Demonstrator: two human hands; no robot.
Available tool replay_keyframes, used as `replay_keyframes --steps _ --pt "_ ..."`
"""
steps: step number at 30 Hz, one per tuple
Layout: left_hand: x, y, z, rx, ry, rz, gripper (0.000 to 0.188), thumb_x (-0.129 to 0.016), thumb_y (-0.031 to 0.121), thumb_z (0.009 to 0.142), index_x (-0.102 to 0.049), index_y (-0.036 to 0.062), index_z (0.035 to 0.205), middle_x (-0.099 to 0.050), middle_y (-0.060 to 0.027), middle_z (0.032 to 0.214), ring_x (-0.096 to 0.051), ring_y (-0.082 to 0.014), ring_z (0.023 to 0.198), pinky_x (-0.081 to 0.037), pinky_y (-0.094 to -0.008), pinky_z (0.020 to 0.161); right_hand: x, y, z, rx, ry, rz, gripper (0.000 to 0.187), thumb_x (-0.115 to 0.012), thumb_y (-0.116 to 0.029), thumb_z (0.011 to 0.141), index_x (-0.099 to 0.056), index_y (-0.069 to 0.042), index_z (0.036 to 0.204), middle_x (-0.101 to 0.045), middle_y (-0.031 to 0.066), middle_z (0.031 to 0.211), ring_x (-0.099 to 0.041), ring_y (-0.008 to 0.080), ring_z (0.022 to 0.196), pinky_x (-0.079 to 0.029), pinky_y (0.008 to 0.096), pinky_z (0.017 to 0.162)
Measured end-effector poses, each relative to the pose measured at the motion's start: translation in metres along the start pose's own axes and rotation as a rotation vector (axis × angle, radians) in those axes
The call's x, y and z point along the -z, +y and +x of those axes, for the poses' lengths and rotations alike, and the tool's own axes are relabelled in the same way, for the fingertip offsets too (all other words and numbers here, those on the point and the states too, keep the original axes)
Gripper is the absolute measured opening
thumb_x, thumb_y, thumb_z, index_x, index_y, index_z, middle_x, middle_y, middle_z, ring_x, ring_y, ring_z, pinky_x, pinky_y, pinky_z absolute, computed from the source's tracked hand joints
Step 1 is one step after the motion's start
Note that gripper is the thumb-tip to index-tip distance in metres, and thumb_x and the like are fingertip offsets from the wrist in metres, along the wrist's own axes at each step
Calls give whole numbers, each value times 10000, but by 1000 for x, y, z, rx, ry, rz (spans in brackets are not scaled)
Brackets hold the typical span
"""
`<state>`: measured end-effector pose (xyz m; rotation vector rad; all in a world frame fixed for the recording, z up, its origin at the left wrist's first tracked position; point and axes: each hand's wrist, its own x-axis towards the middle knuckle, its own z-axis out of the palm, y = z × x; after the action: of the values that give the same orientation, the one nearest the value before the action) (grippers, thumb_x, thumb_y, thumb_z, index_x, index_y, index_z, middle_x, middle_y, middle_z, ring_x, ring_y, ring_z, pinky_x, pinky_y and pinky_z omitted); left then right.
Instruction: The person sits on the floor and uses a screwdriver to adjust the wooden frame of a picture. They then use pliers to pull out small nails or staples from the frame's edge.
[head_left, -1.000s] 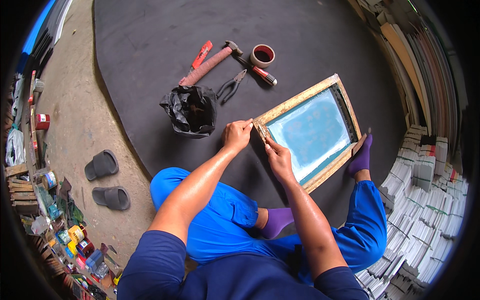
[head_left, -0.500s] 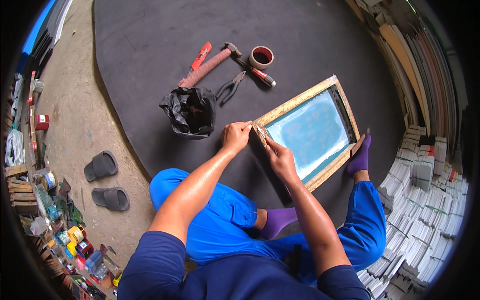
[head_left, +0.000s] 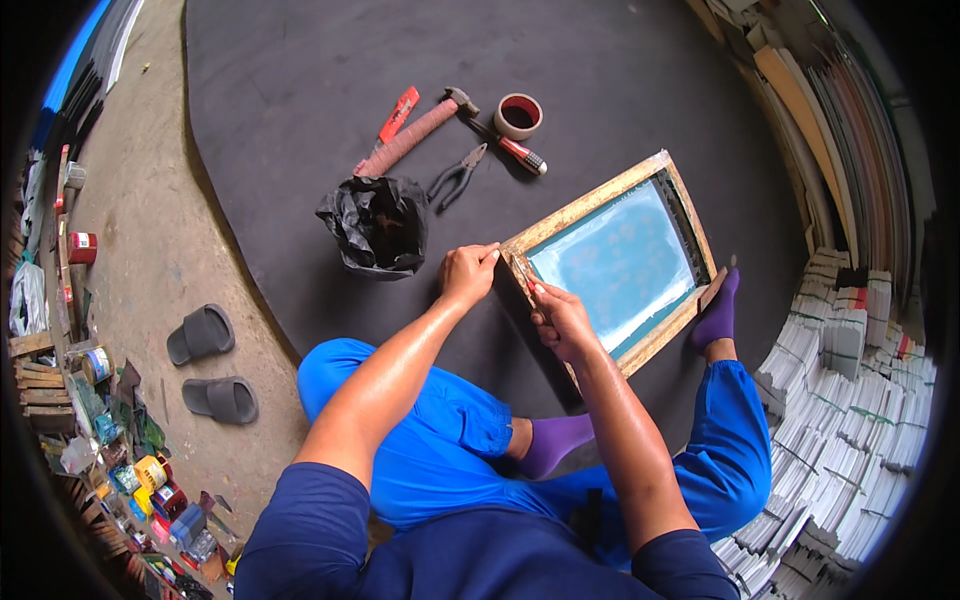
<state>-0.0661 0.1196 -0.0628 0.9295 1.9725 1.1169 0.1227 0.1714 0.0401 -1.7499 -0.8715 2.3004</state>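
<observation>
A wooden screen-printing frame (head_left: 583,212) with pale blue mesh lies tilted on the dark mat, its near left side lifted a little. My left hand (head_left: 468,275) is closed at the frame's left corner, thumb and finger pinching its edge. Over the frame's near left rail, my right hand (head_left: 560,318) is closed with its fingers curled in. A small reddish tip shows at its fingertips, but what it belongs to is too small to make out. My foot in a purple sock (head_left: 716,308) rests by the frame's right corner.
Beyond my left hand stands an open black plastic bag (head_left: 350,225). Near it lie pliers (head_left: 455,180), a hammer (head_left: 415,135), a red cutter (head_left: 399,113), a screwdriver (head_left: 520,153) and a tape roll (head_left: 536,112). Sandals (head_left: 222,398) sit left; paper stacks (head_left: 835,430) line the right.
My right hand has shifted slightly along the frame's near left rail, and its fingers are curled in more. My left hand stays at the corner.
</observation>
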Motion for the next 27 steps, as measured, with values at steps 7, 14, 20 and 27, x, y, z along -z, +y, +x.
replay_keyframes --steps 7,14,20,27 --pt "-1 2 -1 -18 12 -1 258 -665 258 964 -800 107 1124 -764 -149 1080 -746 -336 992 -576 -410 874 10 44 34 1034 390 -1135 323 -624 -191 1052 -697 -177 1366 -624 22 711 -517 102 534 -399 246 503" --pt "2 3 -1 20 -2 4 261 -664 265 965 -800 105 1122 -766 -147 1079 -746 -333 997 -576 -403 874 -3 -13 3 -113 -30 119 284 -599 -256 1063 -726 -147 1292 -604 21 706 -510 122 516 -409 269 473" --pt "-1 4 0 9 4 6 261 -668 263 965 -801 106 1125 -766 -149 1081 -748 -333 999 -576 -401 884 -2 26 19 849 353 -1038 328 -619 -263 1024 -701 -126 1310 -751 219 957 -734 380 807 -562 472 715" --pt "-1 4 0 4 3 -2 264 -674 256 962 -797 97 1132 -764 -161 1082 -749 -336 999 -575 -408 892 -29 11 -17 623 468 -1205 315 -625 -273 1010 -723 -160 1287 -730 252 1003 -712 438 945 -561 518 807"
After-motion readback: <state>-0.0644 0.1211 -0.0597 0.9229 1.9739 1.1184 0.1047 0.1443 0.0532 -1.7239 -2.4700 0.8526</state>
